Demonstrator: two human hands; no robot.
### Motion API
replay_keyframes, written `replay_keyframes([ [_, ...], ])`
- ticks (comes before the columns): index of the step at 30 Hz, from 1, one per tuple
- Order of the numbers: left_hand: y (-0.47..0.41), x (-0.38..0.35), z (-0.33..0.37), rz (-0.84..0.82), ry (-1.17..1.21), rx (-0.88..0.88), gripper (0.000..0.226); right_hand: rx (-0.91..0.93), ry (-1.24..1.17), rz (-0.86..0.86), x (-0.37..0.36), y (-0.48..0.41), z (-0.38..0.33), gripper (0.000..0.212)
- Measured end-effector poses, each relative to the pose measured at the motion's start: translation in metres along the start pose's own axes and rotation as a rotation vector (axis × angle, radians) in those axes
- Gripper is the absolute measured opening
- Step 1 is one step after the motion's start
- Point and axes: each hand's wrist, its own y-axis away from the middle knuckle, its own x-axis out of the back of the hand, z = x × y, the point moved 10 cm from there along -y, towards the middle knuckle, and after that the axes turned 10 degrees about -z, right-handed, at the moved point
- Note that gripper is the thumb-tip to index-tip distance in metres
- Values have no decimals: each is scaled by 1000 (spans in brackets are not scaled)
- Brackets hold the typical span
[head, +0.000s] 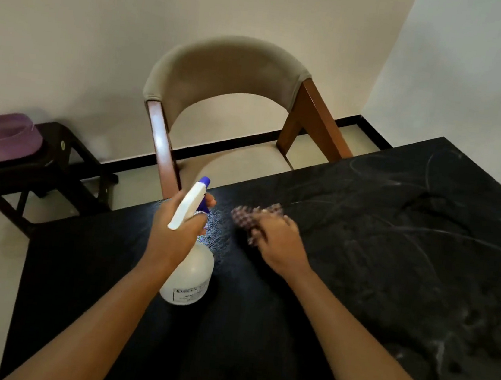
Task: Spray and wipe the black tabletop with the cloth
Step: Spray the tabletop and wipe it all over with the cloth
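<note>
The black tabletop (344,264) fills the lower right, with pale wipe streaks across its right half. My left hand (175,228) grips a white spray bottle (190,274) by its neck, above the table near the far left edge; its blue nozzle (205,181) points away from me. A patch of fine droplets (218,227) lies on the surface just right of the nozzle. My right hand (277,240) holds a checked red-and-white cloth (252,218) bunched under the fingers, on the table beside the wet patch.
A chair (223,91) with a beige curved back and brown wooden legs stands at the table's far edge. At the left, a dark low stool (43,170) carries a purple basin (3,137). Cream walls and pale floor lie behind.
</note>
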Motion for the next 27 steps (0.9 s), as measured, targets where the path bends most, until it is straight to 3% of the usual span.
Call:
replay_keyframes([
  [2, -2, 5, 3, 20, -41, -67, 37, 152, 183, -122, -31, -10, -16, 52],
  [4, -7, 11, 1, 54, -73, -108, 36, 171, 264, -206, -36, -32, -8, 53],
  [7, -13, 21, -4, 120, -76, -147, 36, -21, 331, -203, -17, -75, 36, 53],
  [10, -17, 23, -8, 163, -86, -182, 38, -304, 251, -128, 2, -101, 82, 53],
  [12, -19, 23, -11, 180, -56, -192, 43, -360, 253, -117, 2, -105, 84, 54],
  [14, -20, 24, -15, 192, -23, -198, 45, -257, 292, -155, -8, -99, 61, 55],
  [18, -21, 25, -22, 222, -6, -215, 54, 145, 364, -325, -48, -49, -7, 63],
  [20, -20, 27, -24, 234, 14, -210, 58, 173, 396, -327, -47, -47, -8, 60],
  [23, -20, 25, -21, 229, 18, -218, 56, -17, 413, -239, -23, -89, 29, 56],
  [27, -18, 29, -25, 265, 41, -194, 57, -362, 249, -131, 5, -128, 83, 53],
])
